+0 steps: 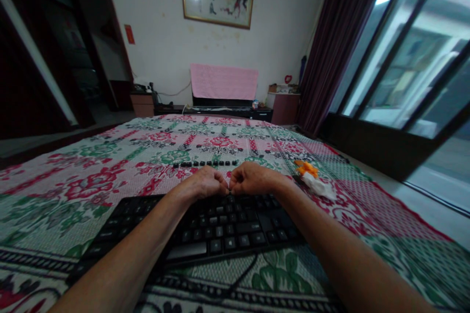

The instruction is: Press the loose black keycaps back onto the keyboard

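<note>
A black keyboard (pixel 220 225) lies on the patterned bedspread, beneath my forearms. At its far edge my left hand (pixel 211 183) and my right hand (pixel 251 180) meet, fingertips pinched together. Between them is a tiny dark piece (pixel 229 192) that looks like a keycap; the fingers mostly cover it, and I cannot tell whether it is apart from the keyboard. Beyond my hands, several loose black keycaps (pixel 208 163) stand in a row on the bedspread.
To the right of my hands lie an orange item (pixel 307 168) and a crumpled white tissue (pixel 319 187). A dark cable (pixel 244 276) runs from the keyboard's near side. The bedspread (pixel 220 142) reaches to a low cabinet with a pink cloth (pixel 223 80) above it.
</note>
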`<action>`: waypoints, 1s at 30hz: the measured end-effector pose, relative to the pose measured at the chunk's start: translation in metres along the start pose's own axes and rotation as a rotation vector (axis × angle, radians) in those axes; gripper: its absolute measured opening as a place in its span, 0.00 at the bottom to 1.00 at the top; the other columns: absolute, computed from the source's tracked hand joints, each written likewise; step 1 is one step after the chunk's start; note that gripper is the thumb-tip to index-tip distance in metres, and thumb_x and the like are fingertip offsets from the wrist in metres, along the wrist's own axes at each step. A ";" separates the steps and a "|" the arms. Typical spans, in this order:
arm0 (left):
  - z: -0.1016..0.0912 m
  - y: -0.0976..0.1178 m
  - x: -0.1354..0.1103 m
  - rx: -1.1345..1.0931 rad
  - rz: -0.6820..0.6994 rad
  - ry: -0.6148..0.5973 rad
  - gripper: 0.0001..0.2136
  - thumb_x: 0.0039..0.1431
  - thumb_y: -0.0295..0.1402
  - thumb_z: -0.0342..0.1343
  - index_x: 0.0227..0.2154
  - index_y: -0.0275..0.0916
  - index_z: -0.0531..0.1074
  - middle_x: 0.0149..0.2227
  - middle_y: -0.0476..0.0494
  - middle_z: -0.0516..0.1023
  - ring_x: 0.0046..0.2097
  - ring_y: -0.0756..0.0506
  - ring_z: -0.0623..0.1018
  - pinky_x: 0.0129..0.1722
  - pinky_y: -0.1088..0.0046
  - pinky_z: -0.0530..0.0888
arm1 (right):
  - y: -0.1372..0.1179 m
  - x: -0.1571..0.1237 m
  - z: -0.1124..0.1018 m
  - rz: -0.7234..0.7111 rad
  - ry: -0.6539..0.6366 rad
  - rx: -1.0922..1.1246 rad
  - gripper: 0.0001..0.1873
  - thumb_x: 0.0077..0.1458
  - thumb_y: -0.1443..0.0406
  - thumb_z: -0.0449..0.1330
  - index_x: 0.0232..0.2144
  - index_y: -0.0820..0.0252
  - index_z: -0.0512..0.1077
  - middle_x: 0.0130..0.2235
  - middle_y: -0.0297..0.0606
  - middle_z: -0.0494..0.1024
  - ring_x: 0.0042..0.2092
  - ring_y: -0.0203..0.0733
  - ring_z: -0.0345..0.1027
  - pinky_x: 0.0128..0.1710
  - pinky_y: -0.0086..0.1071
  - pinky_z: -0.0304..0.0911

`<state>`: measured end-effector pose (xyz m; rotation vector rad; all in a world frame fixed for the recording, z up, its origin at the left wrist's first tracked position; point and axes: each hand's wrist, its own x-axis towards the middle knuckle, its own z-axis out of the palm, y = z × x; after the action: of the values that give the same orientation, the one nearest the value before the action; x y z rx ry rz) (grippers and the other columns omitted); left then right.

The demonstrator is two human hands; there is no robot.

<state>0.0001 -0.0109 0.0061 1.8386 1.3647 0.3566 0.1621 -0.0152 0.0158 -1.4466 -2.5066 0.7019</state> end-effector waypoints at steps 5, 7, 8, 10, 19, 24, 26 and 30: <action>0.000 -0.001 0.001 0.018 0.005 -0.003 0.07 0.32 0.31 0.53 0.20 0.36 0.69 0.16 0.55 0.65 0.19 0.56 0.61 0.18 0.80 0.56 | 0.001 0.001 0.000 -0.021 -0.041 -0.027 0.08 0.38 0.63 0.52 0.21 0.63 0.67 0.18 0.29 0.60 0.21 0.27 0.50 0.19 0.22 0.45; 0.001 -0.001 0.002 0.024 -0.010 0.000 0.07 0.32 0.31 0.53 0.20 0.36 0.69 0.17 0.55 0.65 0.19 0.55 0.61 0.18 0.80 0.57 | 0.000 0.001 0.000 -0.008 -0.023 -0.042 0.09 0.38 0.62 0.52 0.20 0.63 0.67 0.18 0.29 0.60 0.21 0.28 0.50 0.19 0.23 0.45; 0.001 0.000 0.002 0.027 -0.011 -0.002 0.07 0.32 0.31 0.53 0.20 0.36 0.69 0.17 0.55 0.65 0.19 0.55 0.62 0.19 0.80 0.57 | -0.001 0.001 0.000 -0.005 -0.012 -0.049 0.09 0.39 0.62 0.52 0.20 0.64 0.67 0.18 0.29 0.60 0.21 0.28 0.50 0.19 0.23 0.45; 0.002 0.000 0.003 0.020 0.000 -0.009 0.06 0.32 0.31 0.53 0.19 0.36 0.69 0.16 0.55 0.65 0.19 0.56 0.61 0.19 0.81 0.57 | -0.003 0.001 0.000 -0.006 0.001 -0.057 0.10 0.39 0.62 0.51 0.19 0.64 0.67 0.17 0.29 0.59 0.21 0.28 0.49 0.19 0.23 0.44; -0.001 -0.004 0.004 0.015 -0.004 -0.044 0.08 0.33 0.33 0.54 0.21 0.36 0.70 0.17 0.54 0.67 0.20 0.55 0.62 0.19 0.80 0.58 | 0.001 0.000 -0.003 -0.044 -0.036 -0.009 0.11 0.38 0.63 0.52 0.24 0.63 0.70 0.20 0.29 0.64 0.22 0.28 0.51 0.21 0.23 0.46; -0.001 -0.010 0.004 -0.033 0.041 -0.027 0.10 0.33 0.34 0.55 0.22 0.35 0.70 0.19 0.52 0.68 0.20 0.55 0.63 0.20 0.81 0.59 | 0.003 -0.004 -0.004 -0.079 -0.048 0.019 0.12 0.41 0.62 0.51 0.25 0.63 0.71 0.20 0.29 0.64 0.22 0.28 0.52 0.20 0.22 0.47; 0.000 -0.009 0.005 -0.033 0.042 -0.016 0.10 0.33 0.34 0.54 0.22 0.35 0.70 0.19 0.52 0.68 0.20 0.55 0.63 0.19 0.81 0.59 | 0.001 -0.005 -0.004 -0.082 -0.058 0.027 0.13 0.41 0.62 0.50 0.26 0.63 0.71 0.21 0.29 0.65 0.22 0.28 0.53 0.20 0.22 0.47; -0.003 -0.008 0.003 0.010 0.041 0.001 0.10 0.34 0.34 0.53 0.23 0.35 0.71 0.20 0.51 0.69 0.22 0.54 0.64 0.20 0.81 0.59 | -0.008 -0.007 -0.003 -0.058 -0.019 -0.016 0.12 0.40 0.64 0.51 0.26 0.63 0.71 0.22 0.31 0.68 0.24 0.30 0.57 0.21 0.23 0.48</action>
<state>-0.0063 -0.0056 0.0017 1.8773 1.3331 0.3724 0.1601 -0.0235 0.0227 -1.3725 -2.5631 0.6904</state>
